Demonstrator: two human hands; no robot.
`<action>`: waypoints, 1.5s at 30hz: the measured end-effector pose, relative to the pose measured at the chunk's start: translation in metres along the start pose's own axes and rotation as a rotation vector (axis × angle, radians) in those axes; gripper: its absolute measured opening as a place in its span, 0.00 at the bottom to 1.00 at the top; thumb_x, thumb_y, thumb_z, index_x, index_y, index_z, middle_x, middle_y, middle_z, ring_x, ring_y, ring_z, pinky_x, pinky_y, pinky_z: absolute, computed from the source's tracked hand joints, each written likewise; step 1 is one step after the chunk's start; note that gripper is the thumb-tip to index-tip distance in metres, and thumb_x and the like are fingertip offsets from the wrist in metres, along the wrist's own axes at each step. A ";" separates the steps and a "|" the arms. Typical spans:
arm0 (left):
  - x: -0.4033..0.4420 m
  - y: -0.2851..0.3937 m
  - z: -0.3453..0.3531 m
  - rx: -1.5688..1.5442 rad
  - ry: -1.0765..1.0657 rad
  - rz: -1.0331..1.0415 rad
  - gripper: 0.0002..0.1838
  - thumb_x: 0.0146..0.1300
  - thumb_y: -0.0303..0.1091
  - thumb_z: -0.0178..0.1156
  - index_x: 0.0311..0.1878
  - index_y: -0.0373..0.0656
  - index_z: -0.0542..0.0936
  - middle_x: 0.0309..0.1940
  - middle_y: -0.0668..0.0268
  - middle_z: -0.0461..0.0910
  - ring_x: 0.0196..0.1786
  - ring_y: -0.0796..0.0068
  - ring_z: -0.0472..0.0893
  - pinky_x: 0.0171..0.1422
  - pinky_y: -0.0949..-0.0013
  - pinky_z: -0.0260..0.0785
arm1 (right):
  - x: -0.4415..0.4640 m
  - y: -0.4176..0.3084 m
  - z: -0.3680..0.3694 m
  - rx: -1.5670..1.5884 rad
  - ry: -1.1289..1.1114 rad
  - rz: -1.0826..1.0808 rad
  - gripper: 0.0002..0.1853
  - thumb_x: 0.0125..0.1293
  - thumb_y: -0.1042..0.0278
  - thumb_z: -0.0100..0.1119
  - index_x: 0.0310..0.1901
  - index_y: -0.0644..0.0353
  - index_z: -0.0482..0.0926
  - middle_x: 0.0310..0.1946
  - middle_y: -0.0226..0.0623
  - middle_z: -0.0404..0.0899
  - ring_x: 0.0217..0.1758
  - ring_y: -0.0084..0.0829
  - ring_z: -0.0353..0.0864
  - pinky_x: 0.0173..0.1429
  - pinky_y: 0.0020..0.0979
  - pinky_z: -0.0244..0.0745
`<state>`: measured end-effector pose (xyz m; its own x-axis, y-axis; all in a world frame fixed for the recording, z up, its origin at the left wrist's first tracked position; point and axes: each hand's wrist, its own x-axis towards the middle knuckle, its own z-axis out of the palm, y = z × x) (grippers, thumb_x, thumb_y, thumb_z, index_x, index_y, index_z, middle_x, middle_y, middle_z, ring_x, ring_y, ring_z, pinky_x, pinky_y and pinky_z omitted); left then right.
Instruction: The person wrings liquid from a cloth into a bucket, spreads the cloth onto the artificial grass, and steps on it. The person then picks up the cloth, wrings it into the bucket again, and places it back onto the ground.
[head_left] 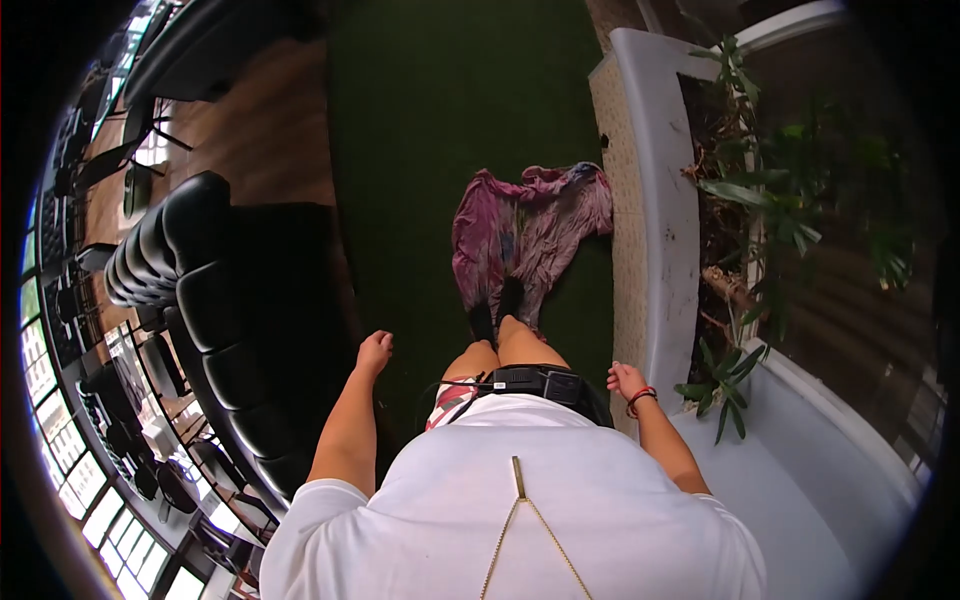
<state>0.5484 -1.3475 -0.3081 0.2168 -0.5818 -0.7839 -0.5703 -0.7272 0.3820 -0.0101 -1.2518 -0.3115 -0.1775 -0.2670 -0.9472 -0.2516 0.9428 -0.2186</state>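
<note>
Cloth [480,235], mottled pink and purple with bluish patches, lay crumpled and spread out on the green mat [400,110], ahead of both hands and between them from side to side. The person's feet, in black socks [511,296], were at its near end, and folds ran outward past them. Its far right corner reached close to the foot of the pale ledge [668,200].

The left hand [375,352] hung apart from the cloth, narrow, with the fingers curled in; whether anything small was inside could not be told. The right hand [627,379] was also narrow, its fingers loosely bent, near the ledge; its contents could not be told either. A red band [641,396] circled that wrist.

Between the hands, a black pouch [540,382] sat at the waist, below the white shirt [500,530] and its gold necklace [519,482]. Left of the left hand stood a black sofa [212,305], with brown flooring [280,140] beyond it. Past the right hand, leafy plants [738,192] grew behind the ledge.
</note>
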 end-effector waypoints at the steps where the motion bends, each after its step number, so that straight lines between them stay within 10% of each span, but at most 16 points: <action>1: -0.004 0.006 -0.004 0.012 0.015 -0.044 0.14 0.60 0.39 0.49 0.40 0.38 0.76 0.27 0.61 0.78 0.29 0.73 0.79 0.35 0.70 0.70 | 0.010 -0.012 -0.006 -0.011 -0.001 -0.020 0.19 0.64 0.52 0.42 0.34 0.61 0.74 0.23 0.31 0.75 0.21 0.22 0.75 0.24 0.23 0.67; 14: 0.032 0.106 0.029 -0.192 -0.087 0.133 0.14 0.60 0.37 0.49 0.41 0.38 0.76 0.27 0.61 0.78 0.29 0.73 0.78 0.36 0.71 0.70 | 0.048 -0.091 -0.047 -0.090 -0.017 -0.114 0.17 0.64 0.55 0.43 0.35 0.60 0.75 0.24 0.32 0.76 0.24 0.22 0.76 0.26 0.25 0.69; 24: 0.128 0.150 -0.015 0.322 0.059 0.220 0.12 0.57 0.37 0.50 0.39 0.42 0.78 0.35 0.55 0.78 0.42 0.58 0.77 0.46 0.63 0.69 | 0.054 -0.120 -0.069 0.030 0.103 -0.086 0.17 0.64 0.55 0.42 0.35 0.60 0.75 0.26 0.32 0.77 0.24 0.22 0.76 0.25 0.24 0.67; 34: 0.127 0.233 0.062 0.317 0.009 0.238 0.13 0.57 0.38 0.50 0.39 0.42 0.78 0.35 0.56 0.78 0.42 0.57 0.77 0.47 0.63 0.68 | 0.101 -0.051 -0.136 -0.013 0.150 -0.050 0.13 0.61 0.63 0.46 0.32 0.64 0.76 0.23 0.35 0.77 0.22 0.24 0.76 0.29 0.26 0.71; 45: 0.121 0.265 0.083 0.312 -0.028 0.149 0.14 0.56 0.40 0.50 0.40 0.46 0.78 0.38 0.56 0.78 0.43 0.57 0.76 0.48 0.62 0.68 | 0.180 -0.270 -0.175 -0.189 0.059 -0.386 0.14 0.60 0.62 0.47 0.28 0.65 0.75 0.22 0.35 0.77 0.24 0.25 0.76 0.31 0.27 0.70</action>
<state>0.3582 -1.5800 -0.3422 0.0931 -0.6599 -0.7455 -0.8101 -0.4856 0.3286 -0.1408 -1.5892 -0.3815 -0.0884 -0.6092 -0.7881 -0.4789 0.7197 -0.5026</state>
